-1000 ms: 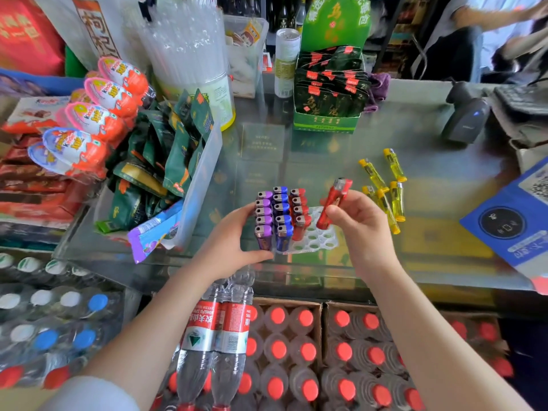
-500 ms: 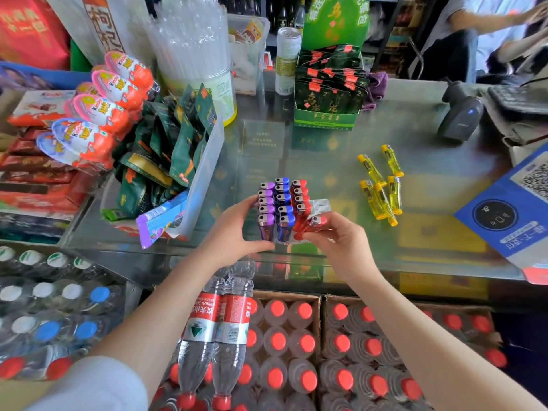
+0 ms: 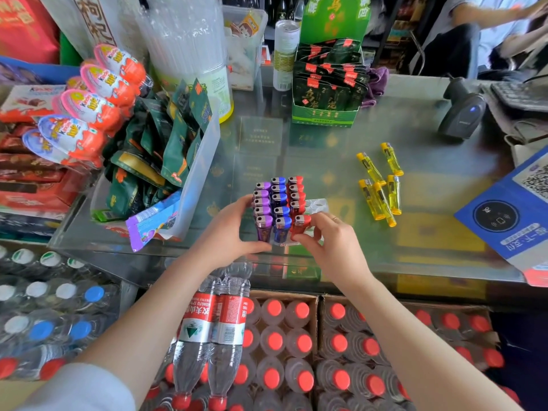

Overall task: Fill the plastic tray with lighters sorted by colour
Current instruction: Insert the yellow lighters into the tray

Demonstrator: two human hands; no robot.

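A clear plastic tray point(image 3: 318, 204) stands on the glass counter with upright lighters in three rows: purple point(image 3: 262, 203), blue point(image 3: 278, 198) and red point(image 3: 296, 194). My left hand point(image 3: 228, 229) grips the tray's near left side. My right hand point(image 3: 332, 241) pinches the nearest red lighter point(image 3: 300, 223), which stands in the tray at the front of the red row. The tray's right part shows bare holes. Several yellow lighters point(image 3: 381, 185) lie loose on the counter to the right.
A clear bin of green snack packets point(image 3: 166, 149) stands left of the tray. A green display box point(image 3: 326, 93) is behind, a barcode scanner point(image 3: 461, 114) at the far right, a blue QR sign point(image 3: 513, 215) on the right. Bottled water crates sit below the counter.
My right hand brought the red lighter down from above the tray and set it into the front of the red row. My left hand stayed on the tray.
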